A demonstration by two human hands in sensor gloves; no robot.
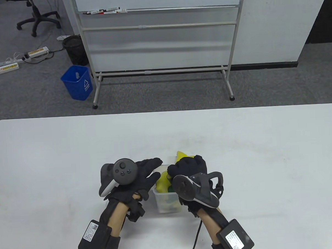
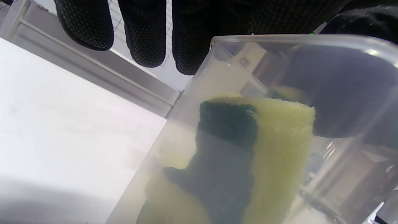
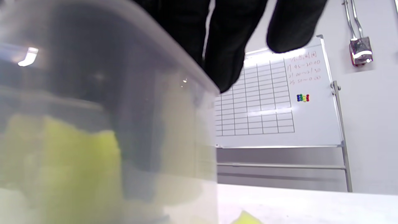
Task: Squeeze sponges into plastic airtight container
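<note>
Container w/ yellow sponges inside.

A white tabletop with rounded far corners carries a clear plastic container near its near edge, centre. Yellow-and-green sponges stand packed inside the container. A further yellow sponge shows just beyond the container's far side; whether it touches the tabletop cannot be told.
</note>
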